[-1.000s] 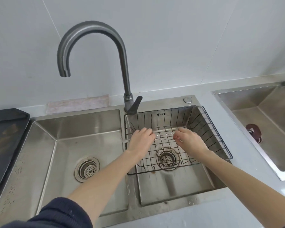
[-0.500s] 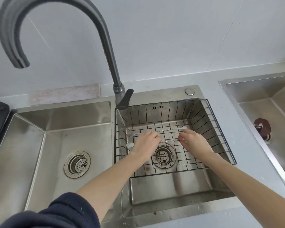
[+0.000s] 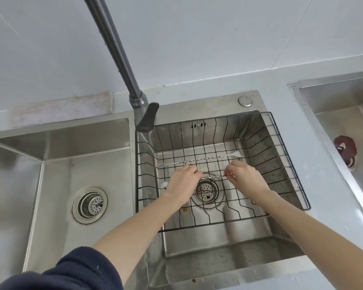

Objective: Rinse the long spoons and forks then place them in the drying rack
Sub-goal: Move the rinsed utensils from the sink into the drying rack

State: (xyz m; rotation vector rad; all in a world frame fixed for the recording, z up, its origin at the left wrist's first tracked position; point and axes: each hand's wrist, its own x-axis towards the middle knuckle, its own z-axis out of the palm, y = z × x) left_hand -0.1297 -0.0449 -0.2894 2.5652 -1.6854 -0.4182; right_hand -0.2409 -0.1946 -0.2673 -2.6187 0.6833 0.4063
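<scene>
A black wire drying rack [image 3: 289, 166] sits in the right basin of the steel sink. One long utensil with a twisted handle [image 3: 197, 161] lies flat on the rack floor, running left to right behind my hands. A second long utensil [image 3: 214, 176] is held low over the rack floor above the drain. My left hand [image 3: 182, 185] pinches its left part and my right hand [image 3: 245, 178] pinches its right end. A pale tip [image 3: 164, 185] pokes out to the left of my left hand.
The grey gooseneck faucet [image 3: 122, 59] rises between the basins, its lever [image 3: 146, 118] just behind the rack's left corner. The left basin [image 3: 61, 164] holds only its drain. A folded cloth [image 3: 59, 109] lies behind it. Another sink [image 3: 344, 122] at right holds a dark red object [image 3: 345, 150].
My head has come closer and lower over the right basin. Both hands have sunk with the held utensil toward the rack floor. The other utensil now shows behind them.
</scene>
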